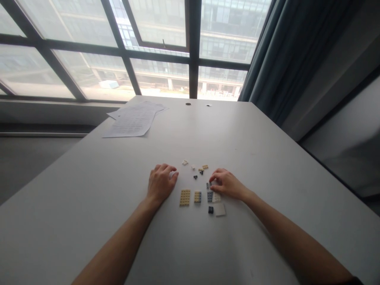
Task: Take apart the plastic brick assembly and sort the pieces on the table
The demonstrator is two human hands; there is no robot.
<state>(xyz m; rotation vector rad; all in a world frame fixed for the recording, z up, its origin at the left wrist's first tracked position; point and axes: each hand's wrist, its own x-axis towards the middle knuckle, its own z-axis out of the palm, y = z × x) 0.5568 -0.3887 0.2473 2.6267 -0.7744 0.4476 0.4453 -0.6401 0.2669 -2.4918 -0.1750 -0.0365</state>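
My left hand point(162, 182) rests on the table with fingers curled and thumb near the index finger; something pale shows inside the curl, too unclear to name. Thumb and fingertips of my right hand point(226, 183) close on a small dark grey toy brick point(210, 184), mostly hidden by them. Beside it lies a small grey piece point(207, 185). Below are a blue-grey studded plate point(209, 196) and a white studded plate point(216, 197). Between the hands sit a tan plate point(184, 197) and a tan-and-grey piece point(197, 197). Nearest me are a black brick point(210, 210) and a smooth white tile point(220, 209).
Beyond the hands lie a white piece point(185, 162), a tan piece point(205, 166) and a small black piece point(195, 177). Printed sheets point(133, 120) lie at the white table's point(190, 138) far left. A window stands behind; a dark curtain point(285, 59) hangs right.
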